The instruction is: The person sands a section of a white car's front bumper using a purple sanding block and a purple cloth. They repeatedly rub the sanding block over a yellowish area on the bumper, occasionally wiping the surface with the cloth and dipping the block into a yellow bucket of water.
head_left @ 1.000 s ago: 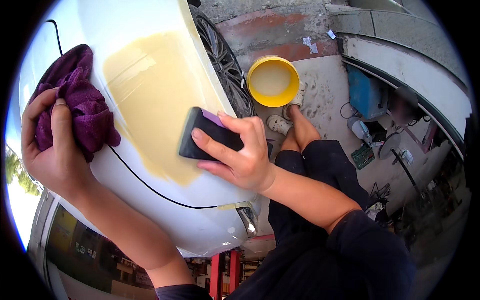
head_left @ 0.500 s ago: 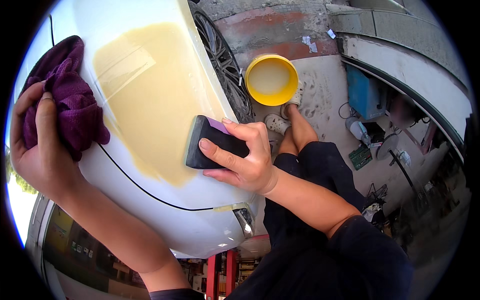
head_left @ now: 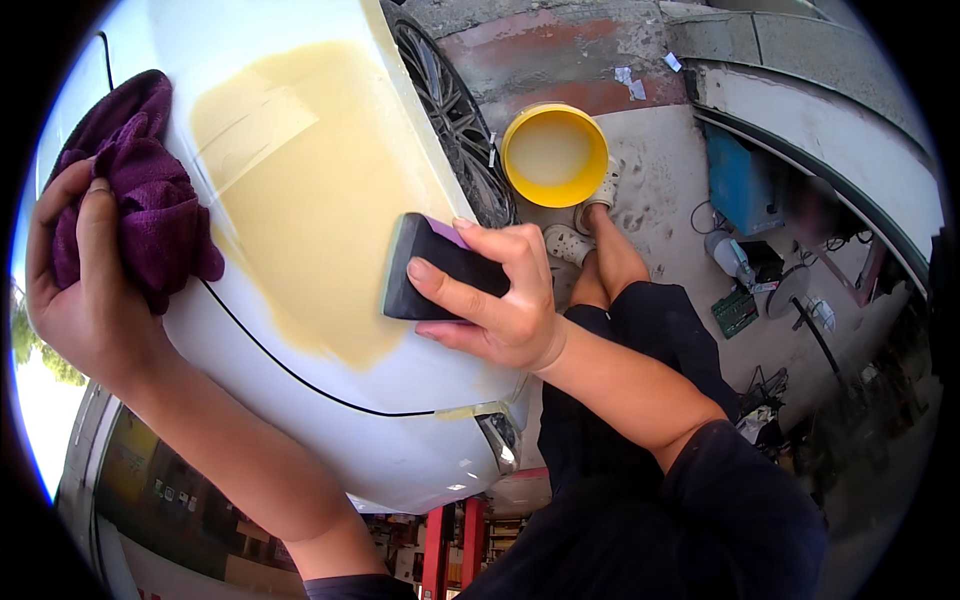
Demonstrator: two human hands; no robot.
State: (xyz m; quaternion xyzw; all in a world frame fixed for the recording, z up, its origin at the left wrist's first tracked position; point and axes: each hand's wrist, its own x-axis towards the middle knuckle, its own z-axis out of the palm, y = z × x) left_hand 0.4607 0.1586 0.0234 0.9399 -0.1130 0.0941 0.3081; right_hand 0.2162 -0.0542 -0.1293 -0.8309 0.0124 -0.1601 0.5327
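My left hand (head_left: 95,265) grips a crumpled purple towel (head_left: 150,215) against the white car panel (head_left: 300,385) on the left. In my right hand (head_left: 505,295) is a black sanding block (head_left: 440,272) with a purple top and a thin pale green layer underneath. Thumb and fingers wrap round its sides. The block rests on the right edge of a beige filler patch (head_left: 290,190), which covers much of the panel and looks smooth and wet. How firmly the block presses cannot be seen.
A yellow bucket (head_left: 597,160) of cloudy water stands on the floor beside the car wheel (head_left: 445,105), close to my feet (head_left: 575,243). Masking tape edges a lamp (head_left: 498,437) at the panel's near corner. A blue cabinet (head_left: 742,180) and tools lie farther right.
The block in my right hand has slid a little toward the far end of the filler patch. My left hand stays on the towel. The whole view has shifted slightly.
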